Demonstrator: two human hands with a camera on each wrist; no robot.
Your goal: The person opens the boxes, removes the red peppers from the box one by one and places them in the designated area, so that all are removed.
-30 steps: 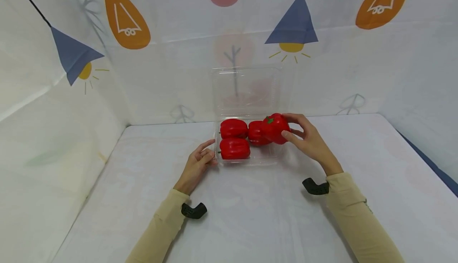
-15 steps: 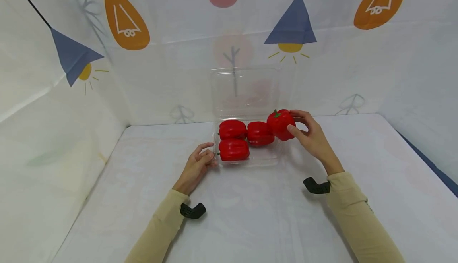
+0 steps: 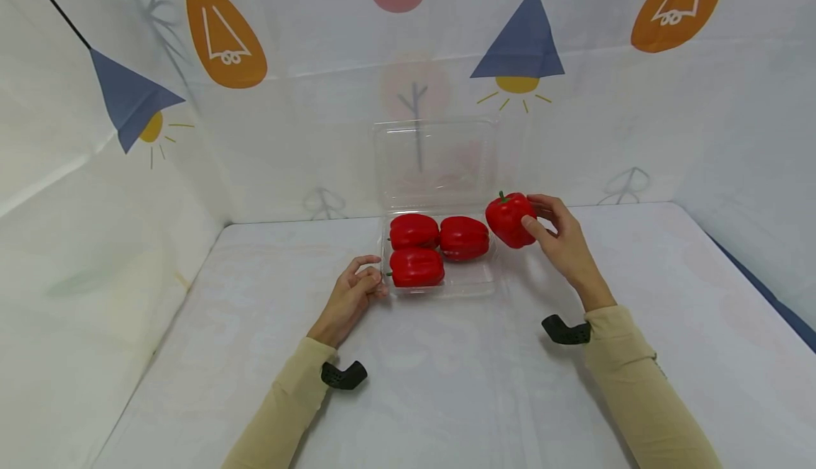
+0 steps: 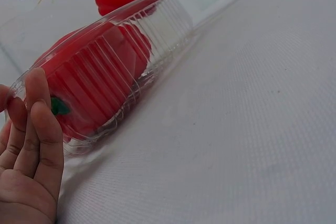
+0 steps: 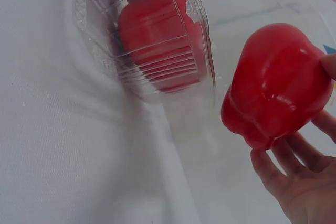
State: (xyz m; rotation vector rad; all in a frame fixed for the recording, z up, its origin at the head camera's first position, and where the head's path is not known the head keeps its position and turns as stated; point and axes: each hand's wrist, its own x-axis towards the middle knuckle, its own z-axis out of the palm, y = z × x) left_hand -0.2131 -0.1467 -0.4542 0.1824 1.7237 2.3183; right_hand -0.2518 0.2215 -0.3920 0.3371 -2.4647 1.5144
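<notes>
A clear plastic clamshell container (image 3: pixel 468 286) stands at the back of the table, its lid (image 3: pixel 440 157) raised. Inside lie three red bell peppers: back left (image 3: pixel 414 231), front left (image 3: pixel 416 267) and right (image 3: pixel 463 237). My right hand (image 3: pixel 564 246) holds another red bell pepper (image 3: pixel 511 219) by its side, stem up, just above the container's right edge. In the right wrist view, fingertips and thumb press around this pepper (image 5: pixel 275 87). My left hand (image 3: pixel 352 295) rests against the container's left wall with loosely bent fingers; some fingertips (image 4: pixel 44 124) touch the plastic.
A white cloth covers the table (image 3: pixel 433 384). Behind it hangs a white backdrop (image 3: pixel 306 129) printed with lamps and bulbs, close behind the raised lid. Dark curved pieces (image 3: pixel 344 375) project from both cuffs.
My right hand has moved right and slightly up with its bell pepper, away from the right-hand pepper in the container. The pepper's stem now points upward. My left hand has barely moved.
</notes>
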